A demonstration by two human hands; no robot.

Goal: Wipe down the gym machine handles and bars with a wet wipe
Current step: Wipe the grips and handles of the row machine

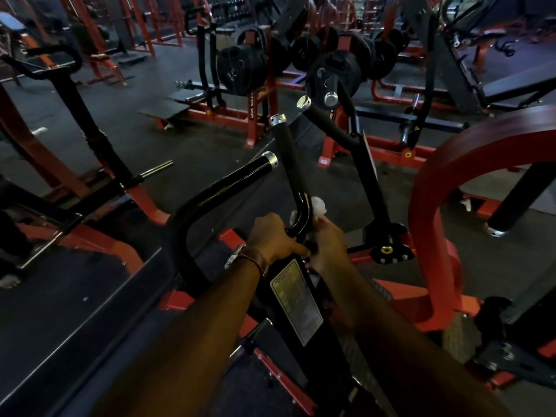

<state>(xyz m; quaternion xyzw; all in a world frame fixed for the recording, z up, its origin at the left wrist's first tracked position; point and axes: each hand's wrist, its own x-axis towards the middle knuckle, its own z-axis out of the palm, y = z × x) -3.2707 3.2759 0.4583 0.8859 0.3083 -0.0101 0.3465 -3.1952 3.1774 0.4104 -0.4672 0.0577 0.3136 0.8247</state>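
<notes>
While wiping low on the glossy black bent steel handle bar, step underway: left hand curled round bar base, right hand pinching crumpled white wet wipe against bend. Next, probably: slide wipe upward toward chrome cap.

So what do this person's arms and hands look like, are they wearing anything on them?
Both forearms are bare, with no sleeves in view and no gloves on either hand. The left hand has a wristwatch just behind it: a brown strap with a silvery metal case on the outer side of the wrist. The right hand and its wrist show nothing worn.
</notes>
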